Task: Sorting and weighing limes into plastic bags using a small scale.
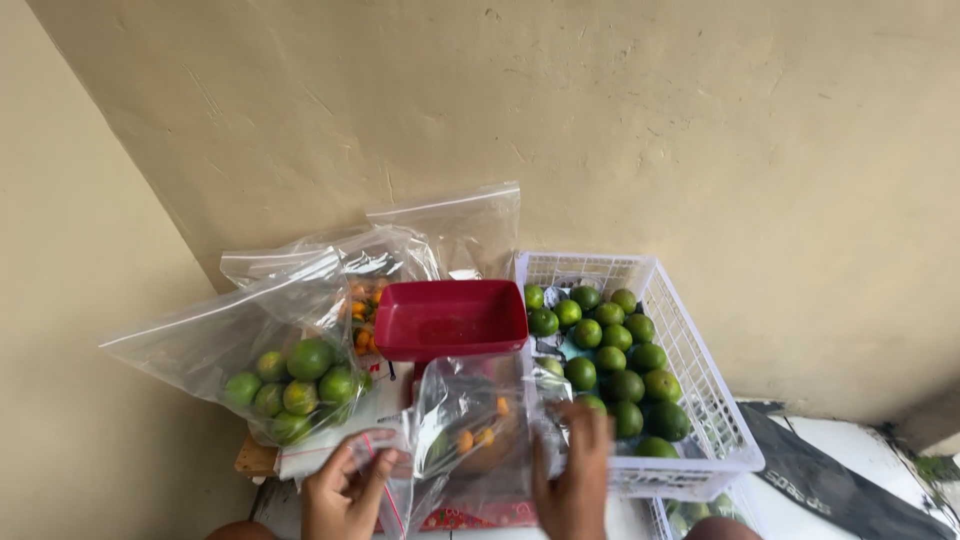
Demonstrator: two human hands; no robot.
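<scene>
My left hand [345,493] pinches the left edge of a clear zip bag [465,425] that hangs in front of me. A few small orange fruits show through the plastic. My right hand [575,475] grips the same bag's right side, fingers spread against it. Just behind the bag sits a red square tray [452,318], empty inside. To its right stands a white plastic basket [700,370] holding several green citrus fruits [610,355].
A filled clear bag of green citrus [295,385] lies at the left. Behind the tray stand more clear bags [440,235], one with small orange fruits. A beige wall rises behind. A second basket [700,510] and dark sheet [840,480] lie lower right.
</scene>
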